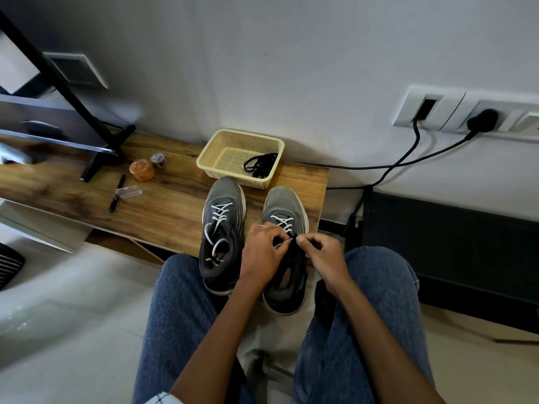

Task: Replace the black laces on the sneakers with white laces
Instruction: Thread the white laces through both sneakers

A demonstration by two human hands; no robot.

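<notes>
Both hands meet over the right sneaker: the left hand has its fingers curled, pinching the white lace near the upper eyelets, and the right hand is curled too, pinching what seems to be the other lace end beside the tongue, probably to keep it taut while threading. On the wooden bench, the left sneaker stands just beside its mate, white lacing looking finished, ends loose. Behind both shoes sits the yellow basket, holding the removed black laces out of the way.
</notes>
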